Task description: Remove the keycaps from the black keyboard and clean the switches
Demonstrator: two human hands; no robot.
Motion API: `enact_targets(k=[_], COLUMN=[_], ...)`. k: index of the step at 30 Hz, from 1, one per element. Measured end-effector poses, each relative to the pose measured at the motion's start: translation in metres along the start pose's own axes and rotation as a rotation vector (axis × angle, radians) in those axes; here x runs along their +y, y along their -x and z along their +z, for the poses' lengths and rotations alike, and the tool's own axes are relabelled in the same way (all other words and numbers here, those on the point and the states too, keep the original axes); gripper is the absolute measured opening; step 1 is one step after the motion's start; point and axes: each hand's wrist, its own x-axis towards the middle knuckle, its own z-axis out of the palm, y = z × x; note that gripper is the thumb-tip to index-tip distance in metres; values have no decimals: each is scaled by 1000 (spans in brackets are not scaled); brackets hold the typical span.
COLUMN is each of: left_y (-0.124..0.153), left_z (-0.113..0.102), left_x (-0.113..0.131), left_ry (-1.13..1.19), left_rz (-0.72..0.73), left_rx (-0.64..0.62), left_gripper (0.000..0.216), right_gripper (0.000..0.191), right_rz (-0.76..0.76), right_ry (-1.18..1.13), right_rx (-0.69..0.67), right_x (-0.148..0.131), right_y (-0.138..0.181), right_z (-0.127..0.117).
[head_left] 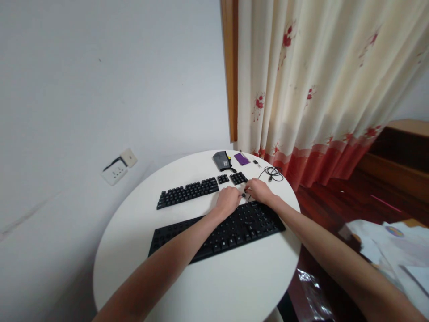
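A black keyboard [234, 235] lies near the front of the round white table, under my forearms, with many of its key positions looking bare. Just past its back edge, my left hand [229, 199] is closed, with a small black piece, likely a keycap [243, 195], at its fingertips. Close beside it, my right hand [259, 191] has its fingers curled in by the keyboard's thin black cable; what they pinch is too small to make out. Loose black keycaps [187, 192] are laid out in keyboard order behind, with a number-pad group [238, 178] near my right hand.
Toward the table's back lie a grey pouch [221, 160], a purple cloth [241, 158], a small black item [255, 162] and a coiled cable [274, 173]. A wall with a socket [114, 172] stands left, a curtain [301, 89] behind. Papers [392, 246] lie at right.
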Motion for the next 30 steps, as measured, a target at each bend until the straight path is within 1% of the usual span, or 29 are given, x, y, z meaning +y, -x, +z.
enact_targets(k=[3, 6, 10, 12, 14, 16, 19, 23, 27, 30], left_y=[5, 21, 50, 63, 72, 78, 83, 87, 91, 92], left_z=[-6, -12, -10, -4, 4, 10, 15, 14, 13, 12], left_x=[4, 17, 47, 61, 71, 75, 76, 76, 79, 82], left_ry=[95, 252, 420, 450, 445, 424, 390, 341, 286, 255], left_rz=[-55, -43, 60, 107, 138, 157, 169, 177, 194, 206], left_rx=[15, 75, 86, 74, 68, 73, 94, 116, 129, 136], left_gripper=[20, 20, 20, 19, 18, 17, 15, 14, 15, 16], right_gripper=[13, 13, 9, 7, 8, 9, 11, 12, 14, 16], right_rz=[11, 22, -1, 21, 46, 52, 37, -28, -122, -195], right_ry=[-48, -116, -402, -494, -547, -582, -610, -603, -533, -467], right_rx=[55, 136, 293, 330, 326, 308, 280, 247, 227, 185], right_x=[-1, 1, 10, 16, 20, 23, 21, 14, 12, 13], right_y=[7, 27, 73, 100, 125, 146, 167, 175, 172, 170], right_z=[-6, -17, -25, -24, -21, -17, -13, -11, -15, -21])
